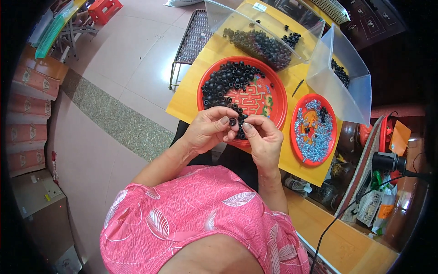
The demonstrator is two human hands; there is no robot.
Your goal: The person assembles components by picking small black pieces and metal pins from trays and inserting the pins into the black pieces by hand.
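Both my hands meet over the near edge of a large round red tray [282, 109]. My left hand [210, 128] pinches a small black ring-like part [233, 122] between thumb and fingers. Close beside it, my right hand [263, 137] has thumb and forefinger pressed together at the black parts. Whether it grips a separate piece is hidden by the fingers. Many small black round parts [223, 82], some hollow, lie heaped on the tray's left and far side. To the right is a smaller red plate [334, 137] with many tiny shiny clear or silvery pieces [315, 144] and a few black ones.
The yellow table [191, 98] also carries two clear plastic bins [319, 59] holding black parts. A thin dark tool [298, 86] lies between tray and bin. Beyond the table's left edge stands a dark woven rack [194, 36]. A black cable [337, 214] runs along the right.
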